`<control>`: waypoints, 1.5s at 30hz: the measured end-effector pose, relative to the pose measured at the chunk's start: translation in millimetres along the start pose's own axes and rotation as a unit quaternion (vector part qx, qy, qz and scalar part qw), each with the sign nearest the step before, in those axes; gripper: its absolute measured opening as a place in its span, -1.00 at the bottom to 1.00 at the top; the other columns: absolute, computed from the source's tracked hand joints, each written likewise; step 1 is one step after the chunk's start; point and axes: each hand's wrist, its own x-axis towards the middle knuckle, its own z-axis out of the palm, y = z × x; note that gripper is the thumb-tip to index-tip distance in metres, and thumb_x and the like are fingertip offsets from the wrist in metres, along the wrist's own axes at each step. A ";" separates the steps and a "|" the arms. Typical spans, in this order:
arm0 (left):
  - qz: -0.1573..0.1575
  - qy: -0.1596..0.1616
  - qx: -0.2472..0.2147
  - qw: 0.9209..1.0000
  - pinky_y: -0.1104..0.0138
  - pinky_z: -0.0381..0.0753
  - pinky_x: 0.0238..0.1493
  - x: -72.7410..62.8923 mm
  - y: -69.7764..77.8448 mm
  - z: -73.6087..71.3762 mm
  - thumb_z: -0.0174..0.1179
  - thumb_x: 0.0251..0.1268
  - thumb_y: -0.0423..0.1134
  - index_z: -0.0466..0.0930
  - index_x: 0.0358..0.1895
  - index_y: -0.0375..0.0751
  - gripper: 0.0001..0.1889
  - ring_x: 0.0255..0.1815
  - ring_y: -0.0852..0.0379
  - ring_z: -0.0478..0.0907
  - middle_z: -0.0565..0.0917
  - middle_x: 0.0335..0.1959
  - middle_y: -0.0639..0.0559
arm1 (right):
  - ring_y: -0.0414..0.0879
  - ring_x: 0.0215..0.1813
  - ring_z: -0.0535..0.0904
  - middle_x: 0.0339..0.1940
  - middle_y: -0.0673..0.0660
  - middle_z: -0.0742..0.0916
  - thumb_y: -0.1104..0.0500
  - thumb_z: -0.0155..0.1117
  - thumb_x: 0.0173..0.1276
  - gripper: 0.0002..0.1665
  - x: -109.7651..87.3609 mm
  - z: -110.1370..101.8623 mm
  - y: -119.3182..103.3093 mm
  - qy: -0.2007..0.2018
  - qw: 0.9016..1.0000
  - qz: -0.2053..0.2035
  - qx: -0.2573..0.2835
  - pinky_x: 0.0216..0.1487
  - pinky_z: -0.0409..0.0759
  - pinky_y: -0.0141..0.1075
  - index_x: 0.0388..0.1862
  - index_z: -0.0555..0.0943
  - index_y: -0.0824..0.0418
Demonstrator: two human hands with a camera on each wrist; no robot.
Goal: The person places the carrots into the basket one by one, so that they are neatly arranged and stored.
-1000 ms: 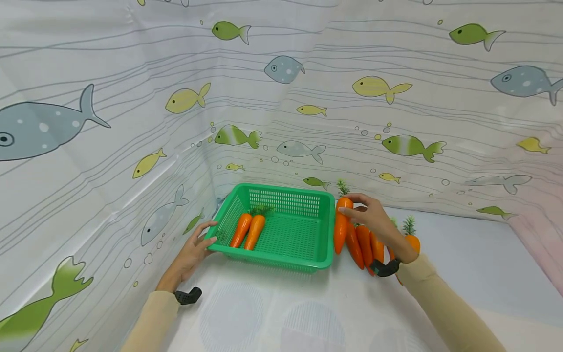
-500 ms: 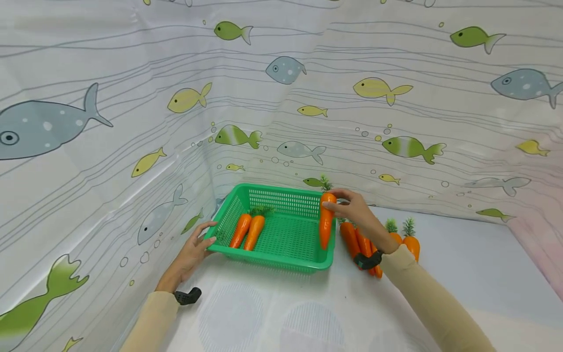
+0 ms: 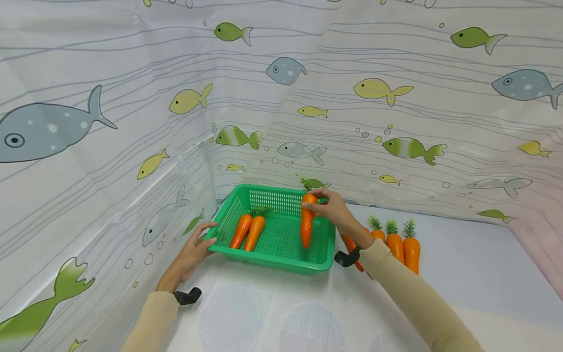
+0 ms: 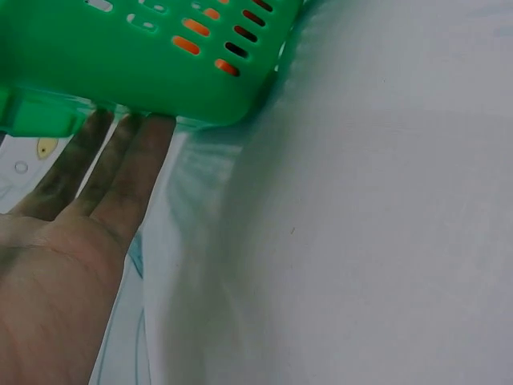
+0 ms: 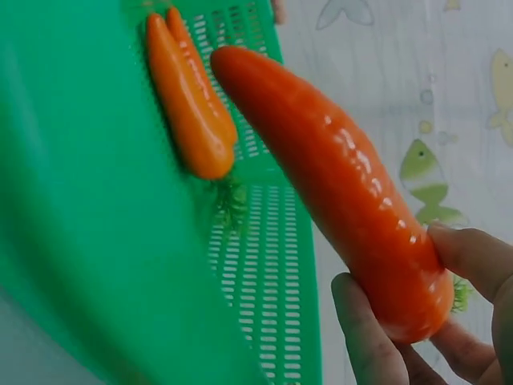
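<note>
My right hand (image 3: 332, 210) pinches an orange toy carrot (image 3: 307, 222) near its leafy top, thumb on one side and fingers on the other. The carrot hangs tip down over the right part of a green plastic basket (image 3: 281, 265). In the right wrist view the held carrot (image 5: 345, 184) slants across, its tip pointing away from the hand. At the basket's left front corner my left hand (image 3: 193, 252) touches the rim; in the left wrist view its straight fingers (image 4: 128, 164) reach up to the rim's edge. A pair of carrots (image 3: 253, 233) lies inside the basket's left side.
Several more carrots (image 3: 412, 254) with green tops lie in a row right of the basket, partly hidden by the right forearm. Close behind and to the left stand wall sheets (image 3: 369, 117) printed with fish. A pale cloth (image 3: 272, 313) covers the table.
My right hand has carried the carrot left, from beside the basket's right wall to over its inside. The left hand stays at the rim, and the basket has not moved.
</note>
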 end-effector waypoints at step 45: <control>0.010 -0.013 -0.008 1.000 0.27 0.56 0.18 1.1 1.5 -0.5 0.08 0.64 -0.17 0.07 0.59 -0.03 -0.40 0.26 -0.08 0.44 0.14 0.53 -0.31 | 0.05 -0.27 0.76 -0.08 0.27 0.69 0.19 0.54 0.31 -0.47 61.0 98.0 17.6 -0.056 0.991 0.122 -0.030 0.02 0.69 0.08 0.16 0.59 0.41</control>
